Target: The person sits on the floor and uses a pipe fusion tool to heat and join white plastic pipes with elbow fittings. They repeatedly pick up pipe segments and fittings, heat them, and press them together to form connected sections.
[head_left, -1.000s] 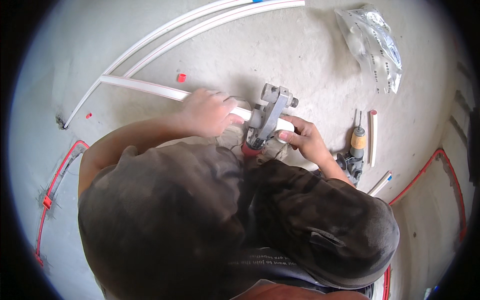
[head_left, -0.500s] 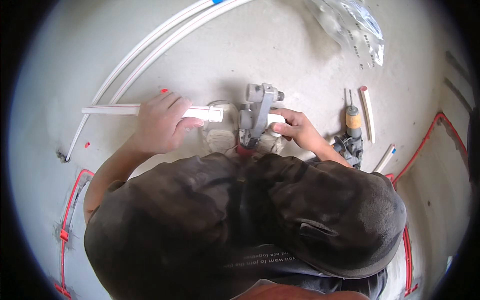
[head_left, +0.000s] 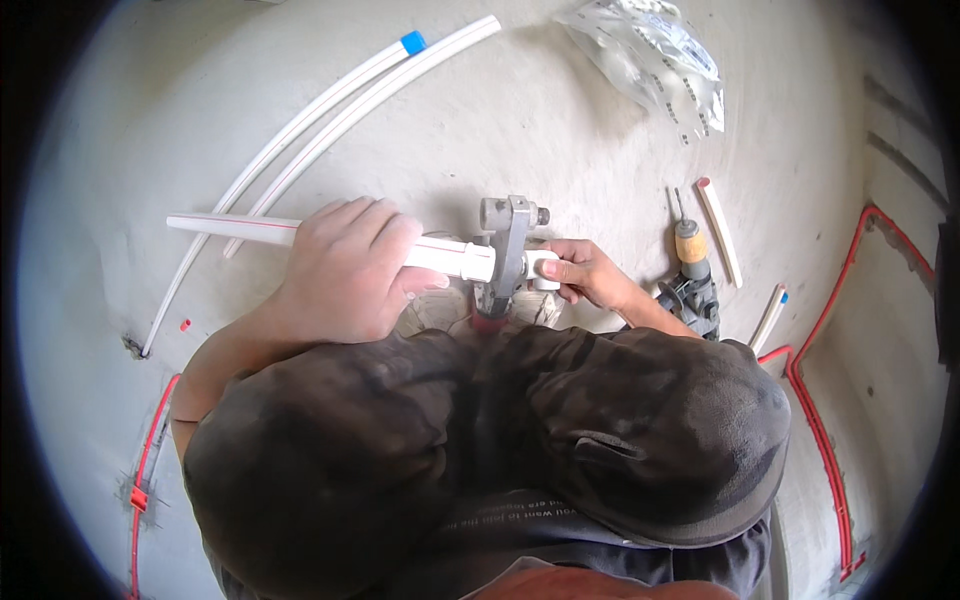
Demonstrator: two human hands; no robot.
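My left hand [head_left: 355, 265] is wrapped around a white plastic pipe [head_left: 235, 228] with a thin red stripe. A wider white collar [head_left: 478, 262] on the pipe's right end meets the near socket of a grey pipe-welding tool [head_left: 512, 240], standing upright between my shoes. On the tool's other side, my right hand [head_left: 592, 275] pinches a short white pipe fitting [head_left: 541, 270] between thumb and fingers, up against the heating plate. How deep either piece sits on the tool is hidden. A second pair of grey dies [head_left: 496, 213] higher on the plate holds nothing.
Two long white pipes [head_left: 340, 125], one with a blue end, lie at the far left. A clear plastic bag [head_left: 655, 60] rests at the far right. A drill [head_left: 692, 270] and short pipe pieces [head_left: 720, 232] are to my right. Red piping [head_left: 825, 320] runs along the right wall.
My left hand has brought the pipe rightward, so its collar now reaches the welding tool. My right hand still holds the fitting at the tool's other side. The view has shifted slightly.
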